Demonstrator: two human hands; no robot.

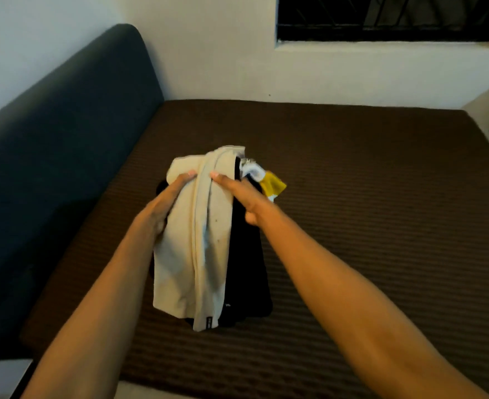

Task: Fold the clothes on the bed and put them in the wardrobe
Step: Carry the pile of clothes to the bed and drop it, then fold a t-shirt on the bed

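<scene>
Both forearms outstretched; left hand (162,205), right hand (243,197) fingers clasp clothes stack (206,240) between.

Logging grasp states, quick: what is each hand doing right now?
Left hand: holds the clothes stack from its left side.
Right hand: holds the stack from the right, thumb curled.
</scene>
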